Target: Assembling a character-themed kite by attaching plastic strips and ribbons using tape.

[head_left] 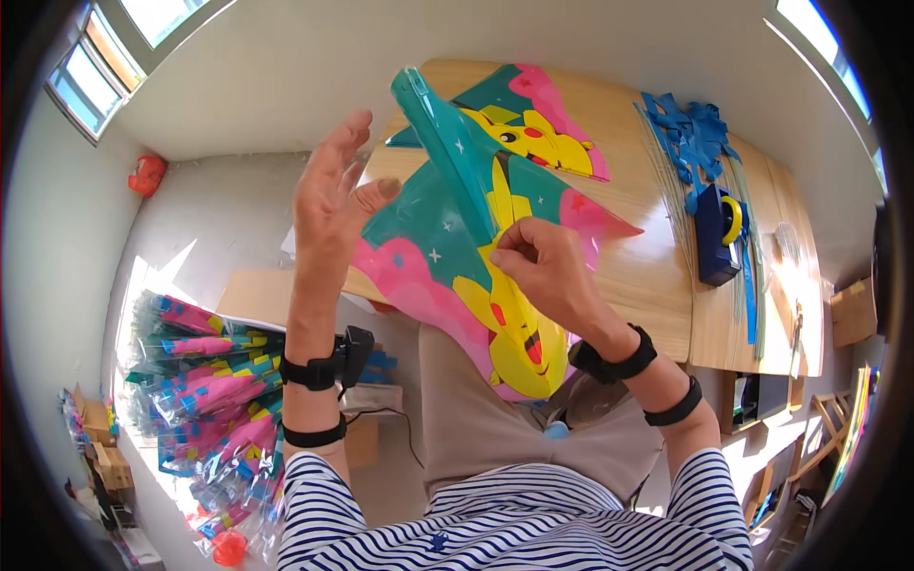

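Left hand (pixel 328 209): raised at the left edge of the work, thumb and fingers apart, holding nothing; thumb tip overlaps the sheet in view, contact unclear. Right hand (pixel 547 262): thumb and forefinger pinched together on a thin, glossy green, pink and yellow printed kite-shaped sheet (pixel 409 228), at a long central fold near its middle.

Sheet lies slantwise, its rolled green end up and away over the bench, its yellow cartoon head toward the lap. Pink scalloped border along the near left side; pointed pink tip out to the right.

Beyond it, flat on the pale wood-topped bench (pixel 638 300), a second green, pink and yellow printed sheet (pixel 562 152). Bench right: tangled blue fabric strips (pixel 687 133), thin pale rods (pixel 669 181), dark blue tape dispenser (pixel 709 243) with a yellow-centred roll (pixel 731 221).

Floor, left: heap of clear-wrapped pink, blue and green bundles (pixel 214 390). Farther back, crumpled red bag (pixel 147 176) by the wall.
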`<state>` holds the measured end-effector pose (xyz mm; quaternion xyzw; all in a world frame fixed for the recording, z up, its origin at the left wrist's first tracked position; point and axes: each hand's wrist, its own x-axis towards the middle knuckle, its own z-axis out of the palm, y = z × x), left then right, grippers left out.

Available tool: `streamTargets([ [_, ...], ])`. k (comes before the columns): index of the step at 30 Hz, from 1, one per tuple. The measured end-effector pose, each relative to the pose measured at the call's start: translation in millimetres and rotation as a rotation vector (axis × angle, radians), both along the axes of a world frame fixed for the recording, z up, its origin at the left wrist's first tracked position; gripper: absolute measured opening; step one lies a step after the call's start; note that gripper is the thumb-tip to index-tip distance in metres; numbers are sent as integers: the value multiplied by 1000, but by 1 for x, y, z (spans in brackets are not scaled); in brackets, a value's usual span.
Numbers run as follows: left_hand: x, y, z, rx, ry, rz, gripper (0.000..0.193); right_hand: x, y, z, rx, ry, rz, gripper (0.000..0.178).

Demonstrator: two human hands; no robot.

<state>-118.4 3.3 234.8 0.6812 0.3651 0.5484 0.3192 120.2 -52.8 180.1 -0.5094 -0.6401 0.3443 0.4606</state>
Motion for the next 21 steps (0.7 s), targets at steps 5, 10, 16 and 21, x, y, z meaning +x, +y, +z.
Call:
streamTargets([
  [5,12,-6,62,155,-105,-240,66,11,-70,25,42,11,144,11],
  [10,29,-46,95,51,-87,-444,56,30,-119,30,167,35,157,10],
  [16,52,-74,104,39,-99,-518,50,49,-159,30,281,30,135,12],
  [21,63,-87,107,12,-124,-504,49,59,-178,29,309,75,106,12],
])
